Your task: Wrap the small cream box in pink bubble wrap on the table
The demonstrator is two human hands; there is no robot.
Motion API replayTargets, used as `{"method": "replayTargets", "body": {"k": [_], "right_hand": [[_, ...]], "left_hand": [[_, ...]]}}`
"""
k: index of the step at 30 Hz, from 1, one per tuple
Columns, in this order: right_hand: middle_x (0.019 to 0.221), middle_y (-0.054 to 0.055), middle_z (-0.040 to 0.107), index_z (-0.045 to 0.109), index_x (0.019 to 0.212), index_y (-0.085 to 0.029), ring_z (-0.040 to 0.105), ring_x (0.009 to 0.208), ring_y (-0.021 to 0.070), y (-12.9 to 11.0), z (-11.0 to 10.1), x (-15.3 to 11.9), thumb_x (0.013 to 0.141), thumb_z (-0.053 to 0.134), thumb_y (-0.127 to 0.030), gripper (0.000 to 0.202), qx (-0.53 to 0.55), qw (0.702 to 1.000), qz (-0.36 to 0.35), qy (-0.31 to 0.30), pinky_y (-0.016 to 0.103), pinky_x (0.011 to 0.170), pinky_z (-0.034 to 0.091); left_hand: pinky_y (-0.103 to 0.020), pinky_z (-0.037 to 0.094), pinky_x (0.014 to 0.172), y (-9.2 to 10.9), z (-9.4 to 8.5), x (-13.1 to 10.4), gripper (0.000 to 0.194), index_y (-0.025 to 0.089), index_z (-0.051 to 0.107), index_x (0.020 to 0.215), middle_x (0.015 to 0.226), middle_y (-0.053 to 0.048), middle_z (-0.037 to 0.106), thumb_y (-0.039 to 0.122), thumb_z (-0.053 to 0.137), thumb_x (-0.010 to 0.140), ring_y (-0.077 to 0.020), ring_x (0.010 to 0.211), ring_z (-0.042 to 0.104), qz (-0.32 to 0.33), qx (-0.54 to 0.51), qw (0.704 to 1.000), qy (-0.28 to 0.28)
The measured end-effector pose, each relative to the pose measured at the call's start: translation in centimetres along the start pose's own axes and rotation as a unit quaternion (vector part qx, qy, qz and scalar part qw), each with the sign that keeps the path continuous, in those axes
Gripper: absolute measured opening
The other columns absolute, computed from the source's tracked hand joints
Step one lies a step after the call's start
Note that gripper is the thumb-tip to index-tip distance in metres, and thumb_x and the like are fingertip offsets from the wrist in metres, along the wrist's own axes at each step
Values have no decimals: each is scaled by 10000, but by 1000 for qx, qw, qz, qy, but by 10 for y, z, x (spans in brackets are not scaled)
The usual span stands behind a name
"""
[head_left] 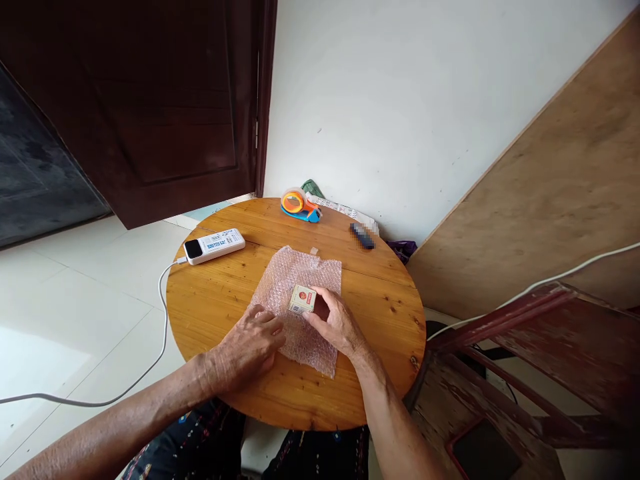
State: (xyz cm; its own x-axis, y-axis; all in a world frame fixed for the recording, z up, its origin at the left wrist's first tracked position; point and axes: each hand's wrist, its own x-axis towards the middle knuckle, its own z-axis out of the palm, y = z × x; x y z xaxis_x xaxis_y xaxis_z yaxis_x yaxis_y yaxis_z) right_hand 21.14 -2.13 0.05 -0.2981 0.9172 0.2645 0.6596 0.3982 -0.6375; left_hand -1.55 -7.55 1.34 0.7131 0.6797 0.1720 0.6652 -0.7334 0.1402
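Note:
A sheet of pink-tinted bubble wrap [295,267] lies flat near the middle of the round wooden table [377,290]. Over it, my right hand [335,320] grips a small cream box [303,299] with red print, thumb and fingers at the box's right side. My left hand [257,340] rests at the wrap's left edge with its fingers curled together; what they hold, if anything, is hidden beneath them. A small clear piece of tape [314,251] shows at the wrap's top edge.
A white power bank [215,246] with a cable sits at the table's left. An orange and blue tape dispenser [301,204] stands at the back, and a dark blurred object [363,236] lies back right. A wooden chair [520,347] is beside the table.

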Motion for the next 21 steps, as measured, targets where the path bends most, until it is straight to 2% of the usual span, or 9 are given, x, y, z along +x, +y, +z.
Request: {"method": "replayTargets", "body": {"k": [5,7,10,13,15,16,18,21], "right_hand": [[1163,94,668,576,1196,-215,607,1095,263,1,1,0,761,667,-208,444,6,1000,-1,-1,429,975,463],[1166,92,670,579,1205,-226,605,1102,267,0,1,0,780,675,-246,436,18,1000,-1,-6,437,982,459],[1249,93,647,559,1267,-247,580,1173,277,1,-4,-1,833,664,-409,475,68,997,6,-21,455,1030,430],[1330,86,614,573,1272,-265,552,1239,268,3,-15,-3,925,486,-560,463,162,986,43,-16,463,1070,403],[1343,94,609,590,1261,-261,546,1257,276,2,-26,-3,947,379,-614,517,227,972,61,-5,474,1059,417],[1348,103,605,582,1276,-255,542,1265,286,1,-31,-2,932,397,-632,544,248,967,61,-6,479,1050,428],[1339,122,608,541,1332,-246,545,1264,300,-3,-38,1,858,554,-619,604,251,966,56,-23,473,1025,452],[1176,106,679,553,1309,-232,632,1113,271,-9,-40,13,730,742,-440,644,176,981,71,-37,412,915,514]], "left_hand": [[-385,462,877,-1,1,4,100,174,562,751,899,-60,647,92,534,801,-216,891,571,5,-28,999,34],[-355,475,867,-3,-8,7,117,170,572,750,914,-64,663,74,519,790,-205,898,591,-11,-64,996,68],[-348,483,870,-8,-28,21,104,166,586,747,924,-71,681,77,533,749,-207,904,620,-47,-95,989,107],[-368,489,830,-15,-46,45,104,175,620,758,791,-55,682,107,543,736,-211,792,633,-95,-75,990,79],[-363,493,785,-20,-52,62,113,183,644,778,744,-52,687,134,553,734,-223,757,638,-140,-65,987,52],[-356,494,770,-22,-52,71,127,188,653,796,748,-53,695,143,550,739,-229,761,645,-156,-63,985,40],[-346,494,752,-27,-49,84,151,195,666,829,774,-57,711,155,541,756,-240,782,659,-170,-60,983,18],[-343,496,779,-35,-41,94,191,196,679,878,820,-60,725,145,520,786,-241,817,672,-171,-62,983,4]]}}
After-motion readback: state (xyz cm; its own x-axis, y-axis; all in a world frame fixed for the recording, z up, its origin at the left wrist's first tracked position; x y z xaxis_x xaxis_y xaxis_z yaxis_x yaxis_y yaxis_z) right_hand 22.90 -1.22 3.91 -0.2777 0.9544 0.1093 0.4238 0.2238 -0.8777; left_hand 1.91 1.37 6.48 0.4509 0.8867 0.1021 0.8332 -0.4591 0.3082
